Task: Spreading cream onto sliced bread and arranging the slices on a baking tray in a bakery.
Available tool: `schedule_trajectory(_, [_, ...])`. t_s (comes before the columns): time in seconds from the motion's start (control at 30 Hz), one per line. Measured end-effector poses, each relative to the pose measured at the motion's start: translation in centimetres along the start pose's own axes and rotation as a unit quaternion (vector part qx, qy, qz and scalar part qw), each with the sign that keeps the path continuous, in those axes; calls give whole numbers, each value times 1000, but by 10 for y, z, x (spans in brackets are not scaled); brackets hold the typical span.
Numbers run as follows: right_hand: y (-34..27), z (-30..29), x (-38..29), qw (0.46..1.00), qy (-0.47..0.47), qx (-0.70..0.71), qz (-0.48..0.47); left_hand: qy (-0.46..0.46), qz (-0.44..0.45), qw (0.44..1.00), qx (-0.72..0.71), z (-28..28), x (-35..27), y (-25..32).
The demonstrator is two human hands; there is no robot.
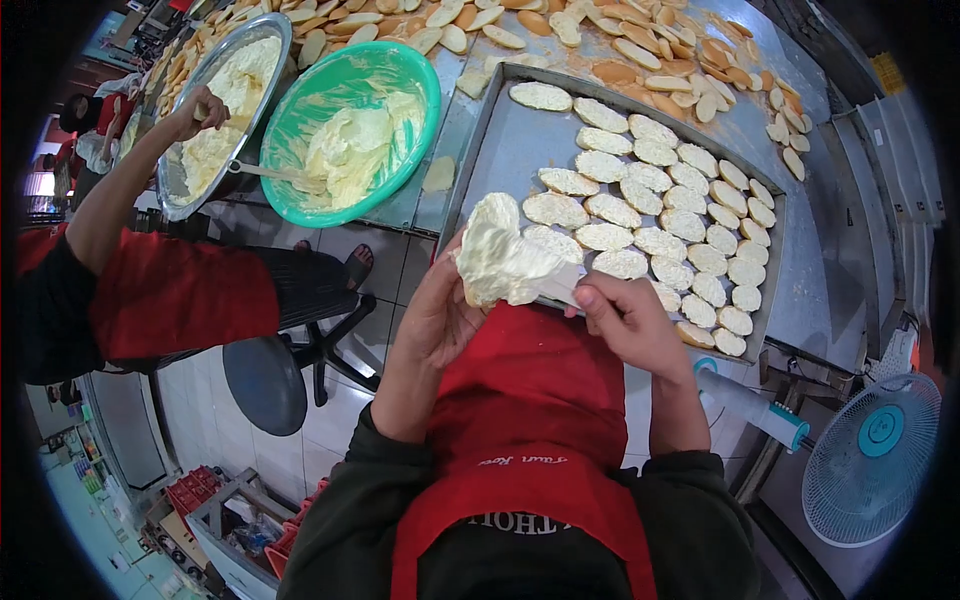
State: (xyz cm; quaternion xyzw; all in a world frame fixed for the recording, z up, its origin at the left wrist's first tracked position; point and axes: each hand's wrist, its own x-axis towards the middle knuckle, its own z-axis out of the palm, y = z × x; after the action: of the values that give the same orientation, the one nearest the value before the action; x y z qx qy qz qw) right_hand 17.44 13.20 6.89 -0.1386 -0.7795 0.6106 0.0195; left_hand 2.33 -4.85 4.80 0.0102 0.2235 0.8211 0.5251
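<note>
My left hand [436,319] holds a bread slice [475,291] from below, most of it hidden under thick pale cream [495,251]. In my right hand [626,319] is a flat white spatula [561,285], its blade touching that cream. Just beyond both hands lies a metal baking tray [510,150] with rows of cream-coated oval bread slices [604,237]. To the left of it stands a green plastic basin [425,97], with more cream [352,146] inside and a light-handled spatula [262,171] resting across its rim.
A co-worker's hand [199,114] is over a steel bowl [285,45] of cream at the left. Loose bread slices [637,52] are heaped along the table's far side. A black stool [264,386] stands at left, a teal-hubbed fan [874,457] at right.
</note>
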Motion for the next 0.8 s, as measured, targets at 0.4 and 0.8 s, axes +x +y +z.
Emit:
schedule_trajectory(0.4, [6,-11,19,986,122,93,72,13,-2,1000,21,-9,-8,2])
schedule_trajectory(0.8, [15,-3,26,982,155,21,110,10,-61,995,73,-12,-9,-3])
